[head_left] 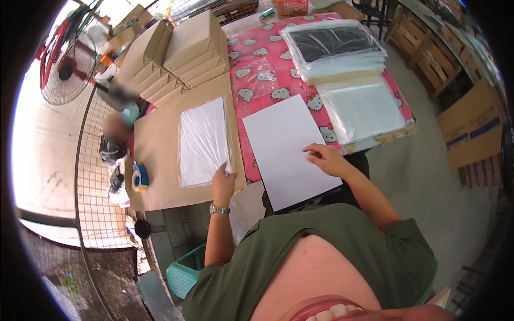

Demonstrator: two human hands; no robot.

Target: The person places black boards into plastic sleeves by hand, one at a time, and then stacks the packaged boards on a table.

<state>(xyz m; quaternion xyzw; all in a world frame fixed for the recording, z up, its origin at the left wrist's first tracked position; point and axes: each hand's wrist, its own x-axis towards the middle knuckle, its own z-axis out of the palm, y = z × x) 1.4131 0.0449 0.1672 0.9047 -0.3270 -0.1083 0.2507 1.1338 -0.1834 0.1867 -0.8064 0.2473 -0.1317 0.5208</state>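
My left hand (224,181), below a wristwatch, is at the lower right corner of a flat white packet in clear plastic (204,142). Its fingers look closed on that corner, and creases in the film fan out from them. The packet lies on a large sheet of brown paper (155,144). My right hand (327,159) is at the right edge of a white sheet or board (292,152), fingers loosely bent and apart, with nothing held. That white sheet rests partly on the pink patterned tablecloth (249,115), and its near end reaches over my lap.
Brown paper-wrapped bundles (195,45) are stacked far left. Clear plastic sleeves (364,109) and bagged dark sheets (337,43) lie on the right. A tape roll (140,177) sits at the left edge. A fan (67,69), a green basket (184,272) and a cardboard sheet (471,125) stand around.
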